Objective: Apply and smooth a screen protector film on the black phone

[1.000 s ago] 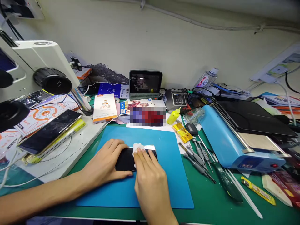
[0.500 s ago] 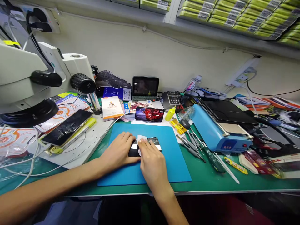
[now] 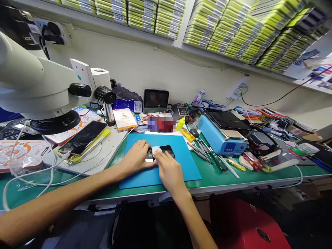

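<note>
A black phone (image 3: 166, 151) lies flat on the blue mat (image 3: 181, 162) in front of me. My left hand (image 3: 136, 157) rests on the phone's left end, fingers curled over its edge, holding it down. My right hand (image 3: 168, 171) presses a small white wipe (image 3: 156, 150) onto the phone's glass with closed fingertips. Part of the screen shows to the right of the wipe.
A microscope (image 3: 38, 90) stands at the left over a white base with another phone (image 3: 83, 136) on it. Screwdrivers and tweezers (image 3: 204, 154) lie right of the mat. A blue machine (image 3: 220, 136) sits beyond them. A small screen (image 3: 156, 99) stands at the wall. Shelves of yellow-green boxes (image 3: 207, 27) hang above.
The view has pulled back and tilted up, so shelves and the table's front edge now show. Both hands stay on the phone; the wipe has shifted slightly to the left on the glass.
</note>
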The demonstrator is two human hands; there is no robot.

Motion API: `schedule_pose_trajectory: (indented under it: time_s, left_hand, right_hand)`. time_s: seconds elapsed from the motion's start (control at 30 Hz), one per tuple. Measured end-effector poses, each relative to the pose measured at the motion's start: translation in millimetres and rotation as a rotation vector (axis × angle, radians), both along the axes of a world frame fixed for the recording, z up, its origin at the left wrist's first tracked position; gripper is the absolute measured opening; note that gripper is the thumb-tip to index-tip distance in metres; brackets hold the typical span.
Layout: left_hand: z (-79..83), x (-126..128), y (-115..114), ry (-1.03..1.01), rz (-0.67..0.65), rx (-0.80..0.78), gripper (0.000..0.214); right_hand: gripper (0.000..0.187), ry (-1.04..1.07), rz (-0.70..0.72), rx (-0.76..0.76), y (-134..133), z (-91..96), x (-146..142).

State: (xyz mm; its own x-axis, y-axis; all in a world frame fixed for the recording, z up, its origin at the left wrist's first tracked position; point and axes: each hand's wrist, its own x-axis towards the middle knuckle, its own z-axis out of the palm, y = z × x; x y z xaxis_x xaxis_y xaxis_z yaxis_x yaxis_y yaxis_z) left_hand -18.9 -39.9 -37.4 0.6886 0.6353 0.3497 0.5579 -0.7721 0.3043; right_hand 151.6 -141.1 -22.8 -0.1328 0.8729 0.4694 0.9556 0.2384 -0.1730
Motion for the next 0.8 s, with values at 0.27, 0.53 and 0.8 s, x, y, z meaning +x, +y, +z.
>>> schedule_pose_trajectory:
  time_s: [0.27, 0.53, 0.8]
  left_hand:
    - [1.8, -0.4, -0.9, -0.025, -0.008, -0.018, 0.062]
    - [0.3, 0.6, -3.0, -0.042, -0.026, -0.02, 0.065]
    - [0.4, 0.5, -1.9, -0.026, -0.074, -0.051, 0.072]
  right_hand:
    - [0.04, 0.053, -0.205, 0.1, -37.0, -14.4, 35.5]
    - [0.04, 0.017, -0.187, 0.082, -32.5, -17.9, 43.1]
    - [0.038, -0.06, -0.062, -0.021, -16.9, 0.5, 25.5]
